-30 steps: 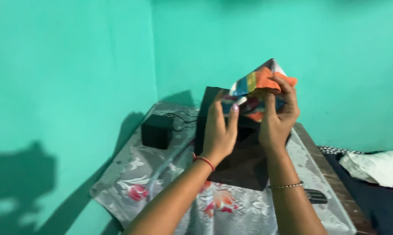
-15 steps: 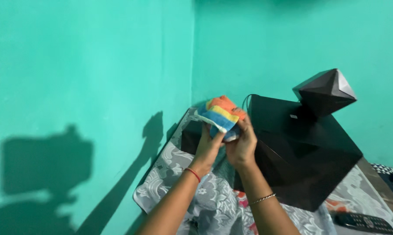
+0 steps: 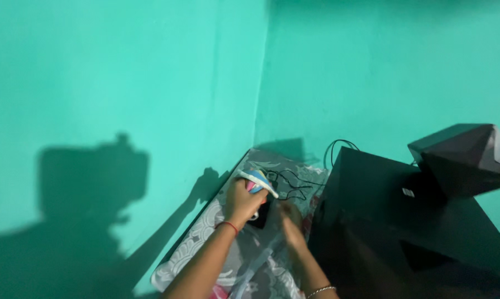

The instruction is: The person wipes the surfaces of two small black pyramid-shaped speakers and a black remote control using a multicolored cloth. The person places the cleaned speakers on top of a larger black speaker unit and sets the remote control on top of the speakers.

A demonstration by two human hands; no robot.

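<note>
Head view only: the left hand (image 3: 241,202) is clenched around a balled-up colourful cloth (image 3: 256,180), pressing it onto a small black box (image 3: 262,211) near the desk's (image 3: 183,256) back-left corner, pretty close to where the two teal walls (image 3: 150,83) meet. The right hand (image 3: 290,221) is blurry and hovers just beside the box, fingers loose, holding nothing as far as one can tell. A big black speaker (image 3: 405,221) crowds the right side, so there's only a narrow strip of floral-covered desk between it and the left edge.

Dim and soft, motion-blurred hands, hard shadows on the wall (image 3: 122,111).
</note>
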